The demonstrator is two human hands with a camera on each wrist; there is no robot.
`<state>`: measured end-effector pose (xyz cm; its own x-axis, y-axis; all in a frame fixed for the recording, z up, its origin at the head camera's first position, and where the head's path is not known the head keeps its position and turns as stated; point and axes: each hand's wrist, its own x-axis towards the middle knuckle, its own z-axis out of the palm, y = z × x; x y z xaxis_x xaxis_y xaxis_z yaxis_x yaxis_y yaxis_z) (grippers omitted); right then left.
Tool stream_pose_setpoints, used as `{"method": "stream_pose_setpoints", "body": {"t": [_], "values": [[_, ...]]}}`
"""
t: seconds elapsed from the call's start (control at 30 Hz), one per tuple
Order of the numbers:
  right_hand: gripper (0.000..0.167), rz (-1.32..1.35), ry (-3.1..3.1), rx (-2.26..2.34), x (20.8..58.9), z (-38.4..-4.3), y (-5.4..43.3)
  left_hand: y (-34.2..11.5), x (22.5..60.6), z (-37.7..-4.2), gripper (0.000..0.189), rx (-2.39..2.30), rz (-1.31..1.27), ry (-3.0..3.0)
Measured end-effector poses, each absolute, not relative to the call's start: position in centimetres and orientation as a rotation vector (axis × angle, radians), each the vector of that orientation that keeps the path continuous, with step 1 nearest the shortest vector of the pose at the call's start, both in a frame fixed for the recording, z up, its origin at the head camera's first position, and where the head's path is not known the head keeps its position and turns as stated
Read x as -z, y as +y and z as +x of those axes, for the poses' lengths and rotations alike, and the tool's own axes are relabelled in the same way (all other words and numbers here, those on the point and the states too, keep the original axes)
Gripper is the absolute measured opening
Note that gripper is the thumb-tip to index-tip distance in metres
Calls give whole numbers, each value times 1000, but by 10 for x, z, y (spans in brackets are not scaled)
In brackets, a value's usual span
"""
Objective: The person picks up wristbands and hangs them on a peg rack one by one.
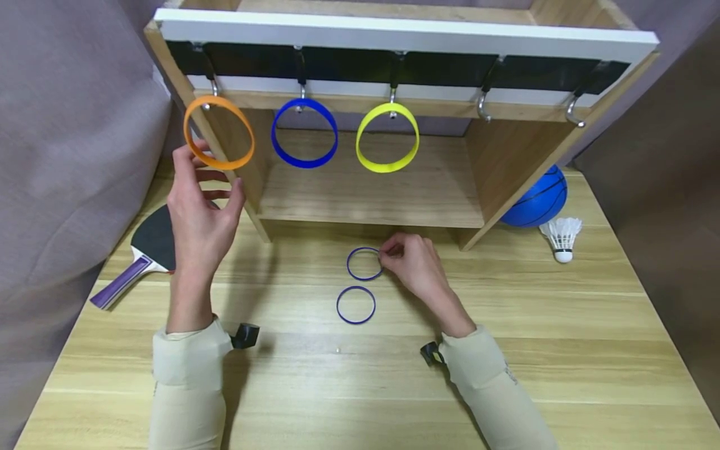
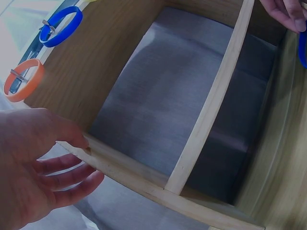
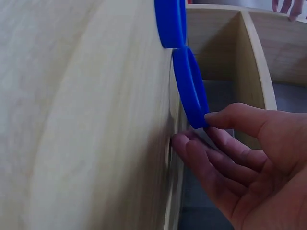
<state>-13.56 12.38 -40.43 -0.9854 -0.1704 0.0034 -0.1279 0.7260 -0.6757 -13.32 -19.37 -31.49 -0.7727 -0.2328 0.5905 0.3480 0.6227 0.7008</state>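
We hold our right hand [image 1: 419, 265] low in front of the shelf [image 1: 371, 187], bent down, pinching one blue ring [image 3: 187, 93] there; our left hand [image 1: 202, 215] is up at the shelf's left side, wide and loosely curved.

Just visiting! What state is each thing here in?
Shelf: upright
Orange ring: hanging on the leftmost hook
Hung blue ring: on the second hook
Yellow ring: on the third hook
Two rightmost hooks: bare
Far blue ring: pinched by the right hand
Near blue ring: lying flat on the table
Left hand: gripping the shelf's side
Paddle: lying down, partly hidden
Ball: partly hidden by the shelf
Shuttlecock: on the table
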Motion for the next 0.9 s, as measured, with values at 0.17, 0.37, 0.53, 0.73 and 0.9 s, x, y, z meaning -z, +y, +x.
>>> {"method": "stream_pose_setpoints", "body": {"t": [0.17,0.37,0.53,0.73,0.9], "values": [[5,-265,2853,1154,402,-136,124,-193,314,-133,54,1125,-94,-2179],[7,-371,2812,1272,390,-131,124,-193,314,-133,54,1123,-101,-2177],[7,-532,2846,1333,359,-118,126,-193,314,-132,54,1124,-99,-2173],[9,-732,2789,1549,314,-99,139,-192,316,-132,54,1139,-110,-2161],[14,-871,2444,2176,276,-93,153,-192,315,-133,53,1129,-109,-2158]]}}
